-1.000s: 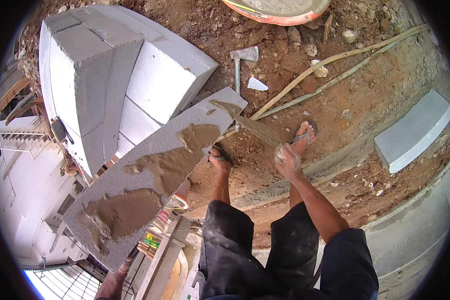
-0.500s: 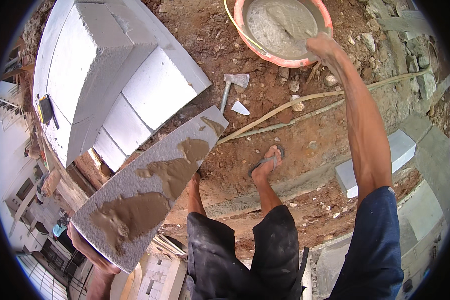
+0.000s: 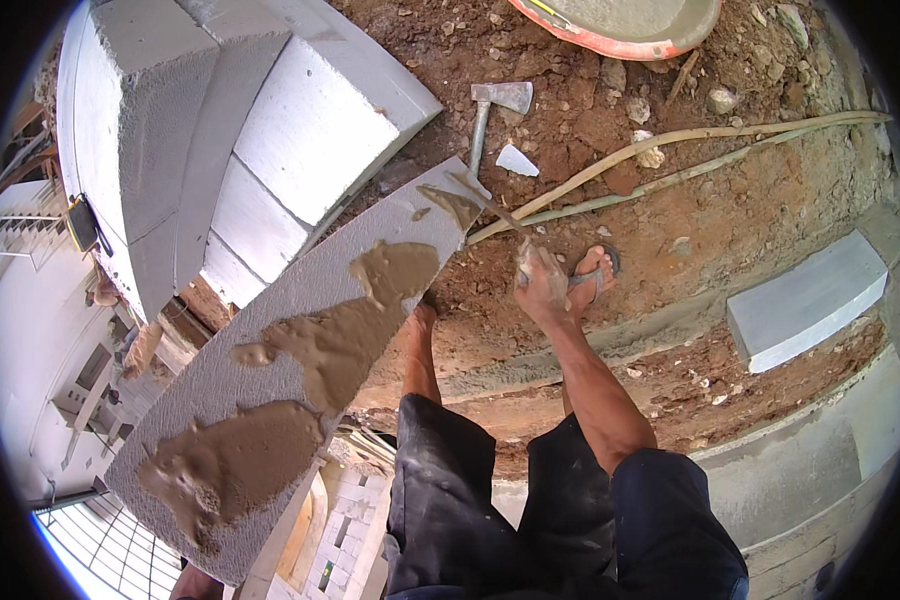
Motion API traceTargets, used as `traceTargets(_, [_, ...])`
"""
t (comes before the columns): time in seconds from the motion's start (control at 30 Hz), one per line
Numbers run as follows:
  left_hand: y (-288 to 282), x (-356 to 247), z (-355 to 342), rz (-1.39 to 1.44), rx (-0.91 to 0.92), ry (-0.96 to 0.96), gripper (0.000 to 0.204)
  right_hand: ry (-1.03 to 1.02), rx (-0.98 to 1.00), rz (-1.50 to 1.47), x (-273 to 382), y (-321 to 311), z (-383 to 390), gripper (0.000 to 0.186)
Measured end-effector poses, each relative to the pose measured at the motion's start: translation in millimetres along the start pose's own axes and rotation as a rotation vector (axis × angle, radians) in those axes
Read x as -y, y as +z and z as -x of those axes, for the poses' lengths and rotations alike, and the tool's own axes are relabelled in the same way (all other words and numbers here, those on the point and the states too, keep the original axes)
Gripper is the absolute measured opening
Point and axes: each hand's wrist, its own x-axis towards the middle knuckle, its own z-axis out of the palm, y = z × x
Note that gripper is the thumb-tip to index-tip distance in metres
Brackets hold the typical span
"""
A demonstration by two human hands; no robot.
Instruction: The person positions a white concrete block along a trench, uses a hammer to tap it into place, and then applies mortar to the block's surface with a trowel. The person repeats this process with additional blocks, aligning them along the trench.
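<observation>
A long pale grey block [image 3: 300, 290] with patches of wet brown mortar [image 3: 235, 455] on its upper face slants across the left half of the head view. My left hand [image 3: 198, 583] holds its lower end from beneath; most of the fingers are hidden under it. My right hand [image 3: 542, 283] is closed round a trowel [image 3: 498, 210], seen nearly edge-on. The trowel's thin blade reaches over the block's far end, beside a smear of mortar [image 3: 450, 205].
Stacked pale blocks [image 3: 305, 125] stand at left, with a yellow-black tape measure [image 3: 82, 222] on them. Beyond the block lies a hatchet [image 3: 500, 97]. An orange-rimmed tub [image 3: 660, 48] of mortar sits at the top. Poles [image 3: 660, 165] cross the soil; another block [image 3: 808, 300] lies right.
My right hand has come from the mortar tub down and left to the block's far end with the trowel. The view has shifted, so the tub now sits at the top edge.
</observation>
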Motion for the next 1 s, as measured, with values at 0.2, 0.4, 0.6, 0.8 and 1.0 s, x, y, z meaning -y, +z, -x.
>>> traceTargets(0.2, [-1.2, -1.8, 7.2, -0.003, -0.015, -0.017, 0.124, 0.121, -0.087, -0.210, 11.5, 16.2, 69.7, 0.045])
traceTargets(0.4, [2.2, 0.2, 5.1, 0.030, -0.042, 0.022, 0.126, 0.344, 0.407, -0.094, 57.7, -60.6, -8.9, 0.034])
traceTargets(0.6, [-3.4, -2.7, 19.0, 0.032, -0.091, -0.029, 0.130, 0.152, 0.421, -0.162, 186.0, -166.1, 61.4, 0.033])
traceTargets(0.8, [-1.9, 7.7, 13.0, 0.078, -0.081, -0.057, 0.130, -0.049, 0.480, -0.238, 270.2, -252.9, 123.1, 0.027])
traceTargets(1.0, [-3.2, 1.6, 5.8, 0.047, -0.113, -0.014, 0.127, -0.120, 0.457, -0.486, 337.6, -304.3, 178.0, 0.026])
